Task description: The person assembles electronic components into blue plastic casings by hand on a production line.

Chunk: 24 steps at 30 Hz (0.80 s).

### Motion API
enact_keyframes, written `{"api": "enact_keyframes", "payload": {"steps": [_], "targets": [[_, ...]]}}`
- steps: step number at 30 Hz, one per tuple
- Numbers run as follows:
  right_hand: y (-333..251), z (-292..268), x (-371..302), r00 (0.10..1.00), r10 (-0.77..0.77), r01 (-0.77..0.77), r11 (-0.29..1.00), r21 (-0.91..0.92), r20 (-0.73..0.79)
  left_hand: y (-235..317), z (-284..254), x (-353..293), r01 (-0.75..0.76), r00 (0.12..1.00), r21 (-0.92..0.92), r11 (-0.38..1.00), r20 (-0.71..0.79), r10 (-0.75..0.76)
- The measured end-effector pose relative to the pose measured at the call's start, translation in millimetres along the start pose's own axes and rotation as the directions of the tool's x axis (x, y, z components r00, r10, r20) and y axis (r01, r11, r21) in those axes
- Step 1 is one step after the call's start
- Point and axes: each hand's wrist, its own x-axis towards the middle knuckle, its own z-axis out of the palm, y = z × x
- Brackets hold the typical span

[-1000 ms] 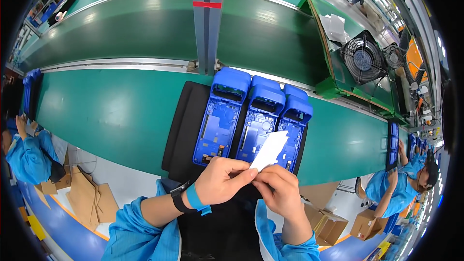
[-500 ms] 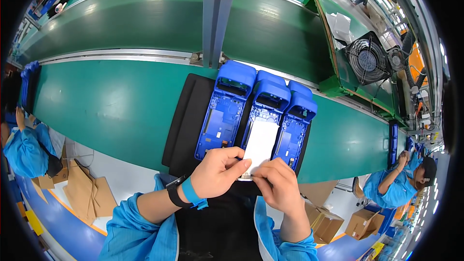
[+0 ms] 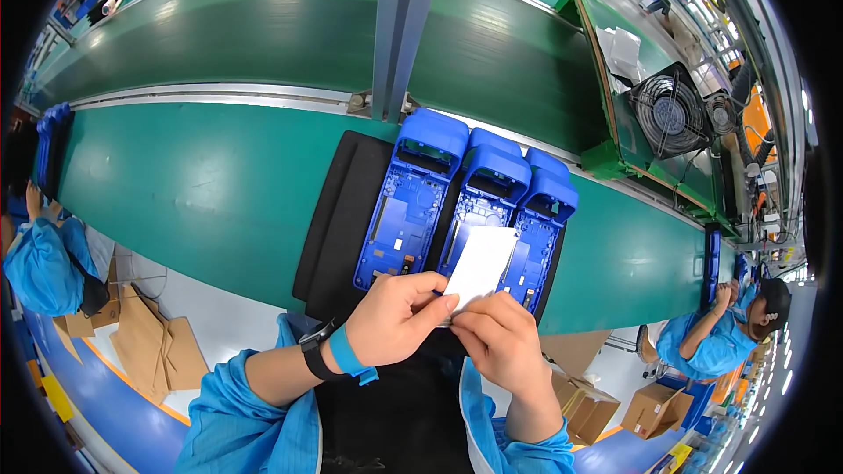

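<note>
My left hand (image 3: 395,314) pinches the lower left edge of a flat white rectangular panel (image 3: 483,259) between thumb and fingers. At the panel's lower end, my right hand (image 3: 507,340) has its fingers closed on the near corner. The panel is tilted a little to the right and covers part of the middle blue plastic housing (image 3: 497,177). Another blue housing (image 3: 406,215) lies to its left, and a third blue housing (image 3: 544,219) to its right. All have open, hollow tops and small parts inside their shells. Under them is a black foam mat (image 3: 338,219).
The green workbench (image 3: 211,184) runs along a conveyor belt (image 3: 263,44), with a metal post (image 3: 407,35) between. A black fan (image 3: 672,110) stands at the right. Co-workers sit at both sides; cardboard boxes (image 3: 657,405) are on the floor.
The white panel's far end has swung to the right and down slightly, uncovering more of the middle housing's left side. My right fingers have closed in nearer to the left hand.
</note>
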Motion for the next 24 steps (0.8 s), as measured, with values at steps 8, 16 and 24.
{"api": "enact_keyframes", "payload": {"steps": [8,16,24], "targets": [[1,4,1,0.995,-0.097,0.099,0.992,-0.078,0.033,-12,0,2,0.011,1.0,0.005,1.0,-0.017,-0.011],[38,-37,-13,0.969,0.245,-0.244,0.97,-0.013,0.04,-34,-20,-1,-0.179,0.946,-0.264,0.948,-0.31,0.092],[59,-61,-8,0.884,0.364,-0.343,0.931,-0.123,0.294,-44,-18,0,-0.251,0.905,-0.158,0.955,-0.388,0.173]]}}
